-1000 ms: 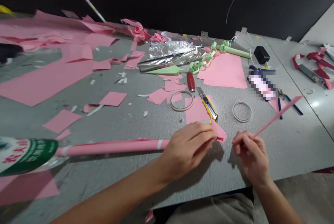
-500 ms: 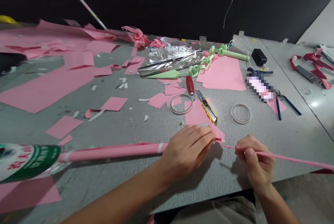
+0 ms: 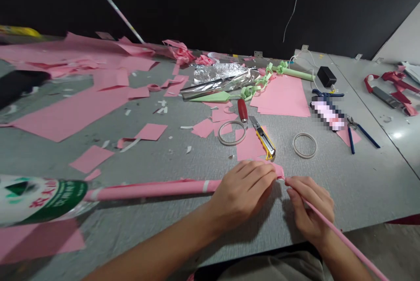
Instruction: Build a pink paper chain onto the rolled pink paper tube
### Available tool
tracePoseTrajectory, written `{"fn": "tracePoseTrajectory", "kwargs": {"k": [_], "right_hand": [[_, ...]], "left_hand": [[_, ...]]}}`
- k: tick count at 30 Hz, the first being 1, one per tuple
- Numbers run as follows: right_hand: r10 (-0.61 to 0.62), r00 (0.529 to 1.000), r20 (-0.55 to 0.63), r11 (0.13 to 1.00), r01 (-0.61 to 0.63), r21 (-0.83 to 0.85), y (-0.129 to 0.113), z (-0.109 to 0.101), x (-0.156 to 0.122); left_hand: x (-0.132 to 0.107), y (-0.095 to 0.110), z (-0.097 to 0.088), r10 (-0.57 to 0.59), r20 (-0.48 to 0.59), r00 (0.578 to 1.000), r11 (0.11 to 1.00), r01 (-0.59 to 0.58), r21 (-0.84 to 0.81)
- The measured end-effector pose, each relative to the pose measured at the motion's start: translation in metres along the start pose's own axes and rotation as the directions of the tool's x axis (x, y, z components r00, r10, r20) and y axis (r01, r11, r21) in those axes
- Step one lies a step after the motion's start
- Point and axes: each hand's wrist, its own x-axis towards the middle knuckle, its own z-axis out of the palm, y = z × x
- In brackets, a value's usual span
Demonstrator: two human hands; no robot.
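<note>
My left hand (image 3: 247, 189) is closed over the right-hand end of a thick pink paper tube (image 3: 157, 189), which lies level along the table's near part. White bands circle this tube, and its left end meets the neck of a plastic bottle (image 3: 42, 199) with a green and white label. A ragged pink flap (image 3: 279, 170) shows past my left fingers. Close by, my right hand (image 3: 311, 206) pinches a thin pink paper rod (image 3: 349, 241) near its tip, right beside that flap. Whether the tip enters the tube is hidden by my fingers.
Beyond my hands lie a yellow utility knife (image 3: 263, 137), a red-handled tool (image 3: 242, 110), two rings (image 3: 232, 133), and pliers (image 3: 362, 134). Pink paper sheets (image 3: 284, 95), crumpled foil (image 3: 218, 75) and green paper stems (image 3: 297, 74) lie farther back. A black panel (image 3: 213, 5) rises behind.
My right hand has moved left, close to my left hand. The thin rod's far end has swung toward me, so it now slants down to the lower right.
</note>
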Motion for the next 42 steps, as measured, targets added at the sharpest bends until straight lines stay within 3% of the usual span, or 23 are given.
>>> {"fn": "tracePoseTrajectory", "kwargs": {"k": [8,13,17,21,24,28,32,34,37,39,42], "right_hand": [[0.211,0.977,-0.026,0.961,-0.203,0.186,0.002,-0.001,0.001],[0.266,0.962,-0.067,0.922,-0.234,0.308,0.006,-0.012,-0.005],[0.378,0.921,-0.088,0.873,-0.323,0.365,0.014,-0.029,-0.003],[0.266,0.962,-0.055,0.953,-0.254,0.166,0.027,-0.056,0.005],[0.204,0.976,0.072,0.979,-0.204,-0.003,0.039,-0.079,0.011],[0.327,0.925,0.195,0.929,-0.352,0.111,0.054,-0.102,0.015],[0.467,0.879,0.092,0.836,-0.473,0.277,0.058,-0.112,0.026],[0.477,0.872,0.109,0.847,-0.489,0.209,0.057,-0.118,0.034],[0.415,0.874,0.254,0.894,-0.443,0.063,0.053,-0.132,0.047],[0.363,0.876,0.317,0.930,-0.364,-0.060,0.049,-0.140,0.055],[0.309,0.888,0.342,0.945,-0.245,-0.216,0.043,-0.134,0.064]], "left_hand": [[0.001,-0.001,0.001,-0.034,0.003,0.999,0.995,0.034,-0.098],[0.006,-0.007,-0.004,0.014,-0.031,0.999,1.000,-0.015,-0.002],[0.010,-0.011,-0.004,0.084,-0.004,0.996,0.990,-0.083,0.116],[0.016,-0.004,0.007,0.240,0.110,0.964,0.931,-0.261,0.255],[0.021,0.003,0.014,0.255,0.252,0.934,0.920,-0.314,0.235],[0.039,0.001,0.021,0.075,0.462,0.883,0.972,-0.169,0.166],[0.072,-0.012,0.048,-0.043,0.626,0.779,0.992,-0.038,0.116],[0.086,-0.020,0.067,-0.049,0.637,0.769,0.994,-0.026,0.107],[0.098,-0.030,0.082,-0.048,0.639,0.768,0.997,0.001,0.074],[0.100,-0.034,0.078,-0.057,0.625,0.779,0.998,0.043,0.038],[0.095,-0.035,0.052,-0.085,0.595,0.799,0.992,0.125,-0.027]]}}
